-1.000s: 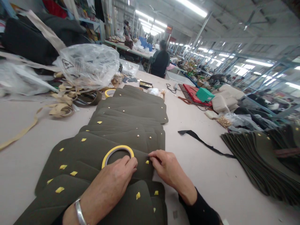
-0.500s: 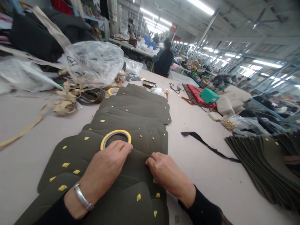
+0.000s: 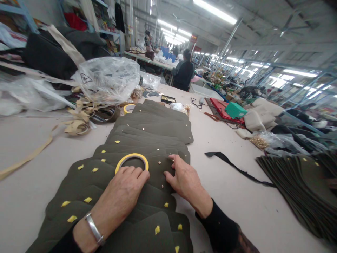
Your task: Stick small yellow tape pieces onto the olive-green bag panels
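Note:
Overlapping dark olive fabric panels (image 3: 147, 219) run up the table in front of me, dotted with small yellow tape pieces (image 3: 157, 230) and shiny metal studs (image 3: 159, 162). My left hand (image 3: 123, 191) has its fingers curled over the near rim of a roll of yellow tape (image 3: 132, 155), which rests on the panels; the fingertips are hidden. Over the panels' right edge is my right hand (image 3: 185, 177), thumb and forefinger apart, the forefinger beside a stud. Nothing shows between its fingers.
A second yellow tape roll (image 3: 129, 108) lies at the far end, left of the panels. Tan strips (image 3: 79, 127) and a clear plastic bag (image 3: 109, 79) are on the left. At right are a black strip (image 3: 231, 166) and a fanned stack of olive panels (image 3: 292, 189). A person (image 3: 183, 73) is farther back.
My right hand has parted its pinched fingers and moved slightly up and right. A stud and a yellow tape piece now show just below it. My left hand stays at the tape roll.

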{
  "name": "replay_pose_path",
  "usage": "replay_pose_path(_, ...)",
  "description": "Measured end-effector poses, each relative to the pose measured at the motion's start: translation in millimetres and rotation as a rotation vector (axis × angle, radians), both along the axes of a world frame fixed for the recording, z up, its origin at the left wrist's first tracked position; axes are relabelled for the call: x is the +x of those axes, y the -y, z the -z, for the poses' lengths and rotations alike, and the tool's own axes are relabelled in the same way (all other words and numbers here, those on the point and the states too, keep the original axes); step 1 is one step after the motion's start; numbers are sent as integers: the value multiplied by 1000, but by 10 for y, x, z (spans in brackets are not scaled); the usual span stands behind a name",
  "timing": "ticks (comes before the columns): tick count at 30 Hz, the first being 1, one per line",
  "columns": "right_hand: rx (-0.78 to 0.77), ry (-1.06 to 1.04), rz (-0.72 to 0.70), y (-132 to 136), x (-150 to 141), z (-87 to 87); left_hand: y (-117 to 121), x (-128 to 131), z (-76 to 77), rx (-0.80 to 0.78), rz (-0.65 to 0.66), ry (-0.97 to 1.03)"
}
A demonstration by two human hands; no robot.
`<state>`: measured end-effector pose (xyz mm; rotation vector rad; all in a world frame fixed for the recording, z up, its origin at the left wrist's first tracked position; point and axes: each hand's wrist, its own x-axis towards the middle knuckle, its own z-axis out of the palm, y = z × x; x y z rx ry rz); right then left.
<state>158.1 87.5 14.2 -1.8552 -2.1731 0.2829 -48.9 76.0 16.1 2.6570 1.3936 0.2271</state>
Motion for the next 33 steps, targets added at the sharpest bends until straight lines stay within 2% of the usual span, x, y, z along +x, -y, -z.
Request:
replay_pose_path(4,-4,10,61,12,-39,4,20,-19,-4,-47,-5,-1)
replay_pose_path(10,-80,-164,130,-9,-19,28,48,-21,-49,-110,-40,20)
replay_pose_path(15,-15,-292,115,79,1,91,79,-10,-29,-116,-41,30)
replay_pose_path(18,1,-300,119,115,-32,119,90,5,7,-127,-42,37)
replay_pose_path(27,-143,-344,147,183,-24,68,70,14,71,-222,-43,41)
replay_pose_path(33,-48,-429,107,277,-20,218,91,25,64,-195,-41,25)
